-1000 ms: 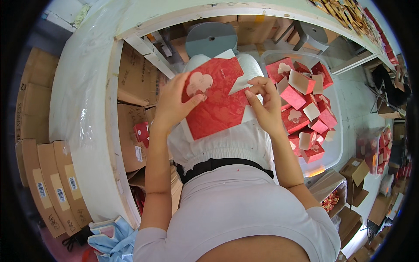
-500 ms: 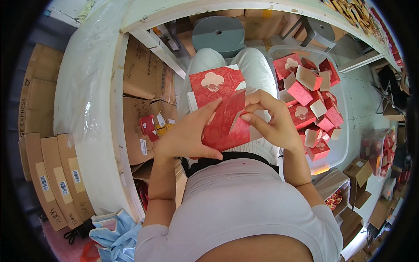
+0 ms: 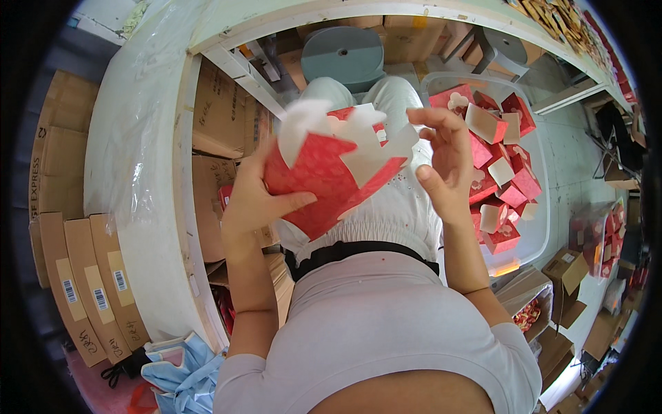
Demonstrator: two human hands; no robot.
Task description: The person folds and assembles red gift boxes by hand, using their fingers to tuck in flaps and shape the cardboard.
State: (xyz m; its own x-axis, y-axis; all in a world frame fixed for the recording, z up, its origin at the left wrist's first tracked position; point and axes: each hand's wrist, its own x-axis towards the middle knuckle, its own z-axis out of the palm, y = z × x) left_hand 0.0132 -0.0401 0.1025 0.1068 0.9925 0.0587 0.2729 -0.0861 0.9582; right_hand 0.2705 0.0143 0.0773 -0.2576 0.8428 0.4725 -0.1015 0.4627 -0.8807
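My left hand grips a red patterned cardboard box over my lap, thumb on its near face and fingers mostly hidden behind. The box is tilted, with pale inner sides of its flaps standing out at the top and right. Some of the flaps are smeared by motion. Just right of the flaps, my right hand is raised with thumb and fingers apart and nothing between them. Behind the held box, more red and white card lies on my thighs, mostly covered.
On my right stands a clear plastic tub with several red boxes, flaps open. A white-edged table runs along my left. A grey-green stool is ahead, and cardboard cartons sit under the table.
My left hand has tilted and lifted the box to the left, and its flaps now spread open. My right hand has let go of the flap and moved slightly right, fingers opening.
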